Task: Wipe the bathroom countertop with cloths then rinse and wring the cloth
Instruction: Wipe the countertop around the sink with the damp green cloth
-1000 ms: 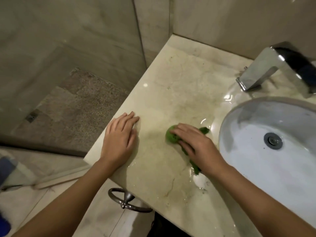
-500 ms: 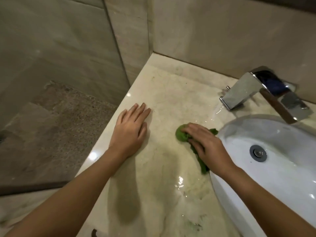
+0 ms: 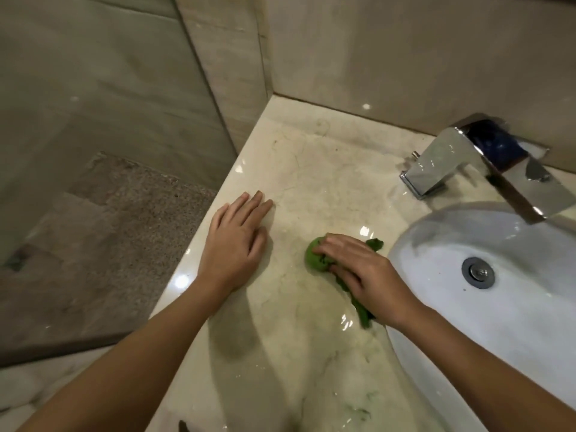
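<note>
Worktop: beige veined marble, glossy, set into a wall corner. Wet sheen and streaks on the near part, faint green smears close to the near edge. On it: left hand flat, palm down, near the left edge. Bunched green cloth lies just beside the sink rim, right hand pressing on top. Chrome faucet stands back right, behind the white sink.

cloth: green, bunched | on wet beige marble countertop
</note>
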